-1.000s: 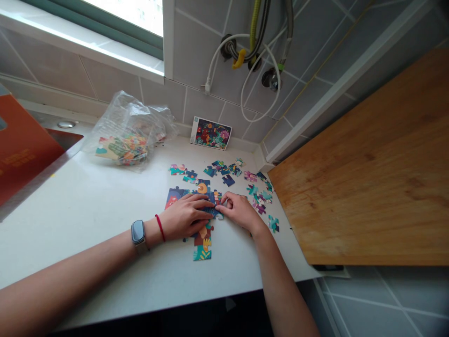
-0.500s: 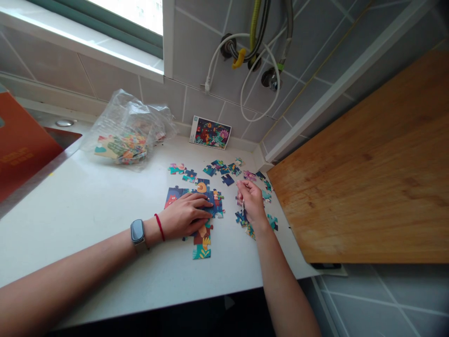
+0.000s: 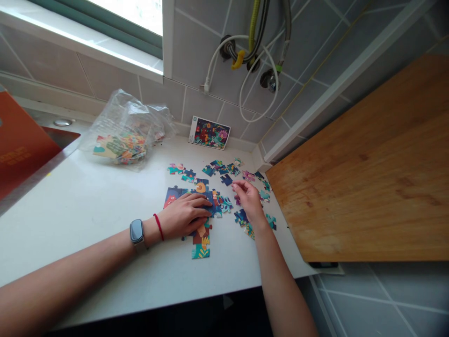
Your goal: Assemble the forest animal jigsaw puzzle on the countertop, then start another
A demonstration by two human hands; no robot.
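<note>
My left hand (image 3: 189, 213) lies flat, fingers spread, over a partly joined jigsaw puzzle (image 3: 201, 250), covering its middle. Thumb and forefinger of my right hand (image 3: 248, 200) are pinched together, with no piece visible between them. Their tips are close to the right side of a dark blue puzzle piece (image 3: 226, 179); whether they touch it I cannot tell. A blue and white patterned piece (image 3: 226, 204) lies at the joined section's right edge. Beneath and around my right hand are loose puzzle pieces (image 3: 241, 216), some partly hidden by it.
A picture card (image 3: 209, 133) leans against the tiled wall. Left of it sits a clear plastic bag (image 3: 122, 135) of pieces. A wooden board (image 3: 368, 173) stands along the right side, and an orange box (image 3: 24, 145) is at far left. Hoses (image 3: 256, 28) hang above.
My right hand has moved slightly up and left and let go of the puzzle piece it held. A patterned piece now lies at the joined section's right edge. My left hand stays put.
</note>
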